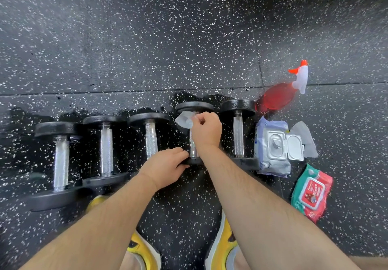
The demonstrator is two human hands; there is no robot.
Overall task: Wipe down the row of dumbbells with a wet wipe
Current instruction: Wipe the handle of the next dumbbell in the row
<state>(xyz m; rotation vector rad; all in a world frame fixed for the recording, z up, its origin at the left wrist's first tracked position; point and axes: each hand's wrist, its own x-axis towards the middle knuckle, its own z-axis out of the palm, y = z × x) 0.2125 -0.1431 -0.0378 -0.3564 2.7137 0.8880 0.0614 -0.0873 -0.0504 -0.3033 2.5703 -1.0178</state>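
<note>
Upper right of centre, you'll see a red spray bottle [279, 96] resting on speckled rubber flooring [147, 39]; your yellow shoes [222, 245] are at the bottom edge.

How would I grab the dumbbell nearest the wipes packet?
Grip the rightmost dumbbell by the middle of its knurled silver handle, coming down from above. It lies flat, the handle held up between two wider black heads, and the open wipes pack crowds its right side, so the top is free.

The right hand [206, 130] hides much of the handle of the fourth dumbbell [194, 107]; the left hand [165, 168] covers part of its near plate. The yellow shoes [222, 246] are cut off by the bottom edge.
</note>
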